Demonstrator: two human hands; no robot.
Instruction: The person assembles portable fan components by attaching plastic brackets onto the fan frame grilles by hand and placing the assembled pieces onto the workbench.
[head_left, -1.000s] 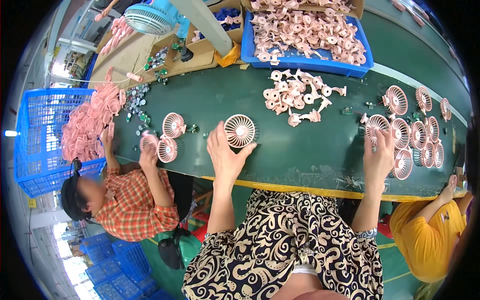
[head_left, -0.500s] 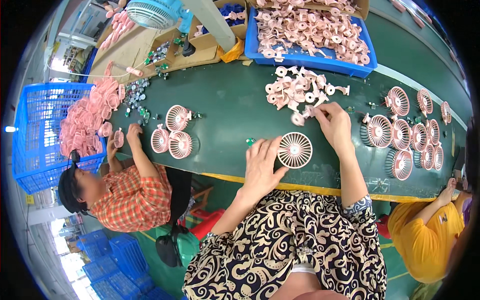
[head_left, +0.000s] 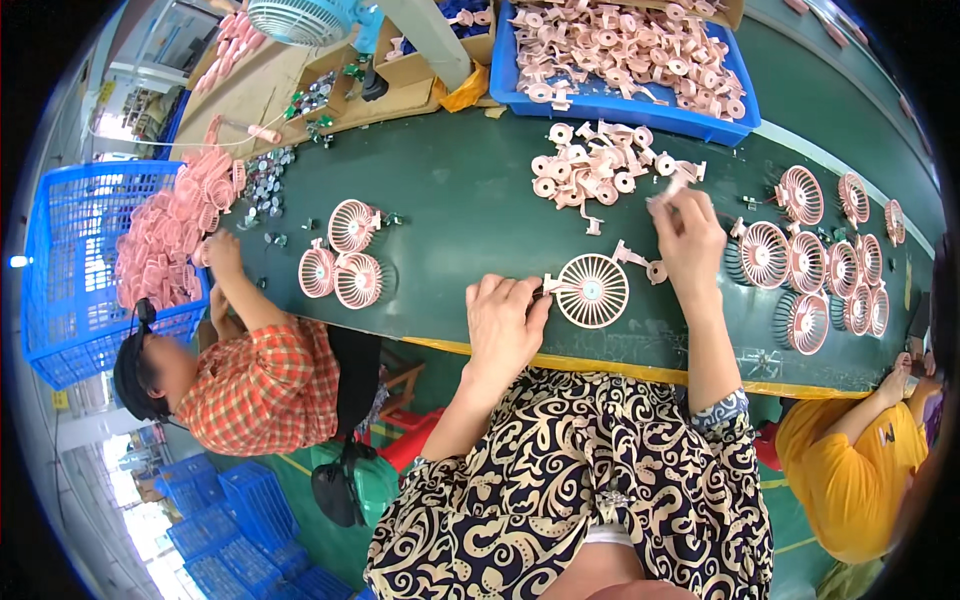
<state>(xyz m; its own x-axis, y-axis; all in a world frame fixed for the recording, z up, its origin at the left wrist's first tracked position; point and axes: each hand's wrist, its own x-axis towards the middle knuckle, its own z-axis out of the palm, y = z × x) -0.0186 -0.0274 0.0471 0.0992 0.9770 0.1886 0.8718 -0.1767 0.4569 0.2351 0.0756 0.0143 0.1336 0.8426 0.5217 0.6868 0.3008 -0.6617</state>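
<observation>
As we look down past the black-and-cream patterned blouse (head_left: 560, 470), we see yellow tape (head_left: 640, 369) running along the near edge of the green table (head_left: 450, 220). Just beyond it, the left hand (head_left: 502, 325) has its fingers bent, with the thumb and forefinger drawn near each other at the stub on the left side of a round pink fan cage (head_left: 592, 291); we cannot tell whether they pinch it or only touch it. The cage lies on the table between the two hands, its ribs facing up. At its upper right lies a pink bracket (head_left: 655, 271), one end close against the rim. On the right, we make out a dark mark on a co-worker's yellow shirt (head_left: 840, 480), too small for us to read.

Further up, the right hand (head_left: 690, 235) has its thumb and fingertips closed on a small pink part (head_left: 676, 187), slightly blurred, beside the bracket pile (head_left: 590, 165). Well apart on the left, we see three fan cages (head_left: 356, 280) grouped near a co-worker in a checked shirt (head_left: 260, 390); a larger cluster of cages (head_left: 806, 262) stands to the right of the right hand. Behind the pile, we find a blue tray (head_left: 640, 118) heaped with more pink brackets, and at the upper left, a light-blue fan (head_left: 300, 20).
</observation>
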